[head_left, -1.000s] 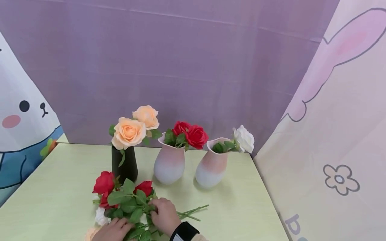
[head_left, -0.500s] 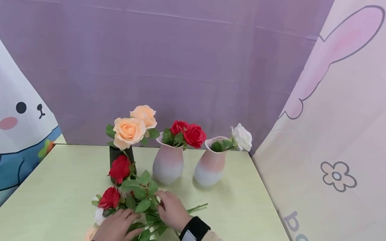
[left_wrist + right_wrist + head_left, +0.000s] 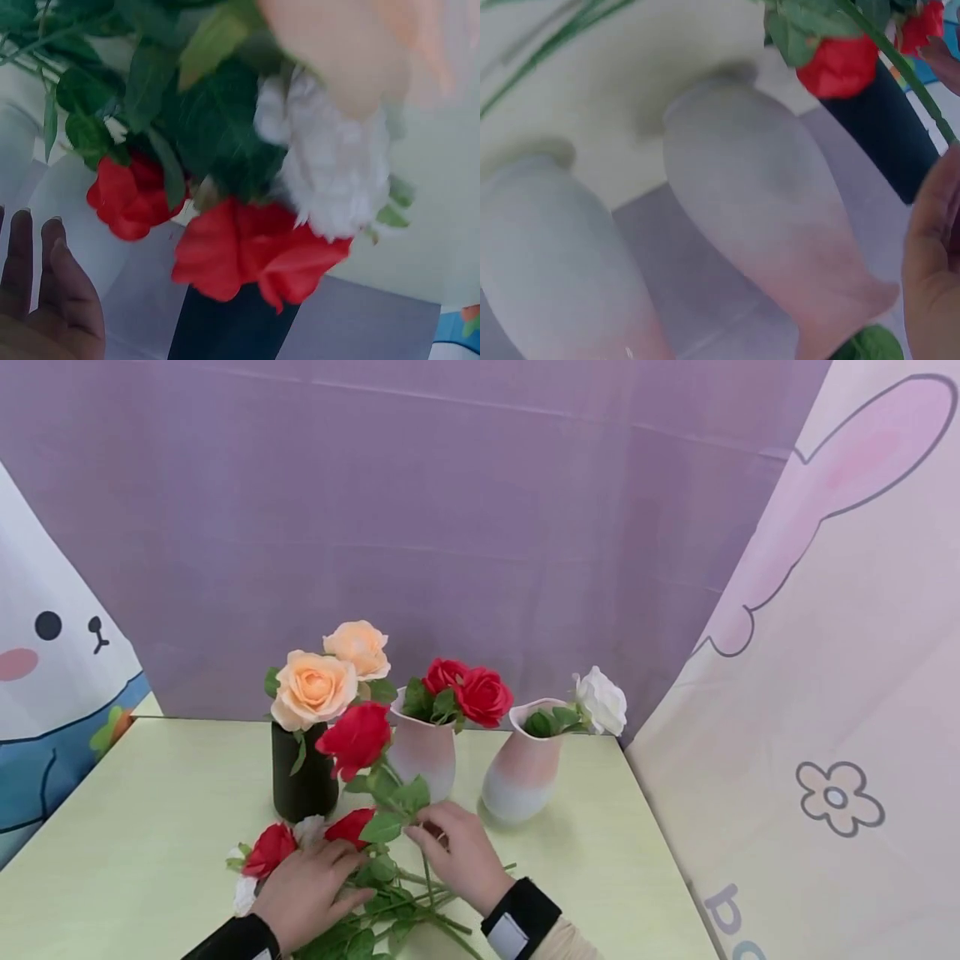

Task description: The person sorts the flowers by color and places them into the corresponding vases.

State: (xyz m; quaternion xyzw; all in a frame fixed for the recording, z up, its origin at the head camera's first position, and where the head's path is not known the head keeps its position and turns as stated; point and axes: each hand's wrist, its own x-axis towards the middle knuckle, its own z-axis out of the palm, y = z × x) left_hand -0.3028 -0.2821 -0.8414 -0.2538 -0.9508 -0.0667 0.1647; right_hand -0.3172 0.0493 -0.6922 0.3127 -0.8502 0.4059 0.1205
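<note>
Currently the counter [image 3: 615,868] carries three vases: one black vase [image 3: 303,781] holding two peach roses [image 3: 313,687], a middle pink vase [image 3: 423,760] holding two red roses [image 3: 471,689], and a pink vase [image 3: 521,772] at 3 o'clock holding one white rose [image 3: 602,700]. Right hand [image 3: 461,853] pinches the stem of a raised red rose [image 3: 355,739]. Left hand [image 3: 303,893] rests flat, fingers straight, on the loose flower pile [image 3: 330,860] at 6 o'clock.

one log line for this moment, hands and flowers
right hand: pinches red rose stem, bloom lifted | left hand: rests on loose roses on table | vases: black vase, two pink vases
</note>
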